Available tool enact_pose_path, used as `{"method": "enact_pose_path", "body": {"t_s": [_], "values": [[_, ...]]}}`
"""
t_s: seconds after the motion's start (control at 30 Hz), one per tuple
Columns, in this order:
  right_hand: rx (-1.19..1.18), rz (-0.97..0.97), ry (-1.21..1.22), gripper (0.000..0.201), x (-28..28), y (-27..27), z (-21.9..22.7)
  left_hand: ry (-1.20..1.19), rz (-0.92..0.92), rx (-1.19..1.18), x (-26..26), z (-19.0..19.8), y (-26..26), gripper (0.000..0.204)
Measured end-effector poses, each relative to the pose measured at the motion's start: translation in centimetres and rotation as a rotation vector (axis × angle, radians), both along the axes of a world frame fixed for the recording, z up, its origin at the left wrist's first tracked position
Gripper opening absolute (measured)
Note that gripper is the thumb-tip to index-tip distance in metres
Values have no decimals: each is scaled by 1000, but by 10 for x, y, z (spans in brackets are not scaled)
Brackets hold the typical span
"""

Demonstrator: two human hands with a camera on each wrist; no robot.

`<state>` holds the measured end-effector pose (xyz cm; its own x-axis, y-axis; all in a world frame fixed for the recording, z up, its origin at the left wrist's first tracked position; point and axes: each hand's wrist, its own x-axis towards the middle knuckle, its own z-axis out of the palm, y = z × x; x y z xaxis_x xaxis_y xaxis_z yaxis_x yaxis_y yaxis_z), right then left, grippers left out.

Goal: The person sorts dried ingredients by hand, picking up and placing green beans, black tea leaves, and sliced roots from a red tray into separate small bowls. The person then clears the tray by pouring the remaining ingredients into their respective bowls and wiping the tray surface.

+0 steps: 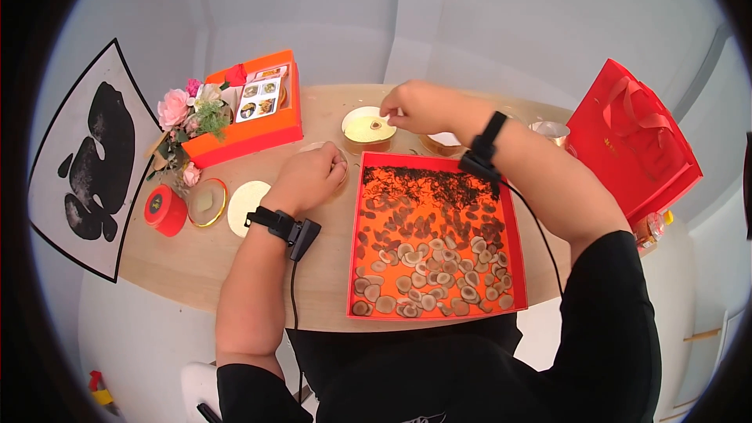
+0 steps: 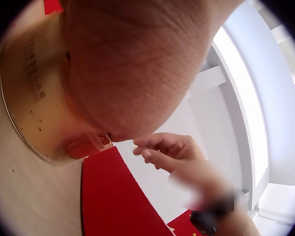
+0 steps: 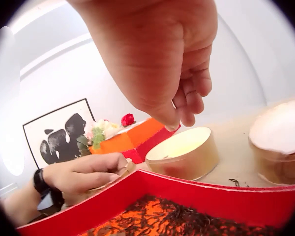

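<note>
My left hand [image 1: 309, 176] grips a round see-through jar with a gold tint and small print [image 2: 37, 93], its fingers bent over the rim. This jar stands behind the shallow red box [image 1: 515, 258]. My right hand [image 1: 427, 106] is over a round tub with a pale yellow inside [image 1: 356, 127], fingers loosely bent and apart from the thumb. Nothing shows between those fingertips [image 3: 189, 118]. One small round dried slice [image 1: 376, 124] shows in the tub, beside the fingertips. Dark shreds [image 1: 431, 182], brown pieces [image 1: 399, 223] and pale round slices [image 1: 439, 274] lie in rows inside the box.
At the back left is an orange gift box [image 1: 249, 137] with flowers [image 1: 188, 110] and a card. A red canister [image 1: 165, 210], a lid [image 1: 207, 202] and a pale disc [image 1: 249, 208] lie left. Another tub [image 3: 278, 147] stands right, and a red bag [image 1: 634, 141] farther right.
</note>
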<state>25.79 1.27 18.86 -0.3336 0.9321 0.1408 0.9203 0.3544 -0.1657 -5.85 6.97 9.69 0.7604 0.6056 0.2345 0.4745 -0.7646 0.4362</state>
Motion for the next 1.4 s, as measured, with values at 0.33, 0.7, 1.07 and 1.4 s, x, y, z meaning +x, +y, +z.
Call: {"method": "enact_pose_path", "body": {"t_s": [0.33,0.7,1.07,1.4], "values": [[-59,-126,-205,19,-24,70,-50,-56,-34,104,2,-12,7,31],[47,129,258,10,-71,-75,5,-44,-20,123,2,-8,6,32],[-246,388,289,12,-102,-187,-32,-3,-14,161,3,-3,0,34],[176,-24,547,11,-21,-218,36,4,16,110,1,-4,2,41]]}}
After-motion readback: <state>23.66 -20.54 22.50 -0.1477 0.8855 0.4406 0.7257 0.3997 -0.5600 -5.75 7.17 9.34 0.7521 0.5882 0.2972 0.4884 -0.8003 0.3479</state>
